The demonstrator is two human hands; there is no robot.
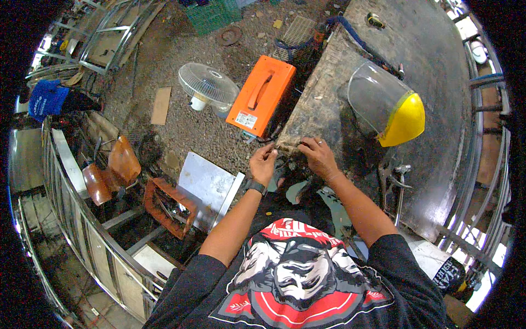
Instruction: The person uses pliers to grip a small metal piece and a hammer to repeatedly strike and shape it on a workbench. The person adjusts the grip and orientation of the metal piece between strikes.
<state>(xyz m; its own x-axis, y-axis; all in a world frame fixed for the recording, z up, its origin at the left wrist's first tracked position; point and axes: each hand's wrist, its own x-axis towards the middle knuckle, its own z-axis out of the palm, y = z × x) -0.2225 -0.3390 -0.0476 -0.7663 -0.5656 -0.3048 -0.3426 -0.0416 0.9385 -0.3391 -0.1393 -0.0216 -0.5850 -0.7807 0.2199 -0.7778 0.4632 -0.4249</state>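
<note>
My left hand (263, 165) is at the near left corner of the worktable (320, 104), thumb and fingertips pinched together. Whatever lies between them is too small and dark to make out. Just right of it, my right hand (320, 158) has its fingers curled down at the table's near edge. What its fingertips grip is hidden. Beyond my left hand stands an orange box-shaped welding machine (262, 97) with a top handle. A face shield (402, 118) with a yellow crown and clear visor lies on the table right of my right hand.
A hammer (404, 170) and a pliers-like tool (383, 178) lie on the table's near part. A fan (208, 85) stands on gravel beside the welding machine. Left are a white panel (205, 181), a rusty frame (164, 211) and metal railings (82, 230). A blue-clad person (46, 101) is far left.
</note>
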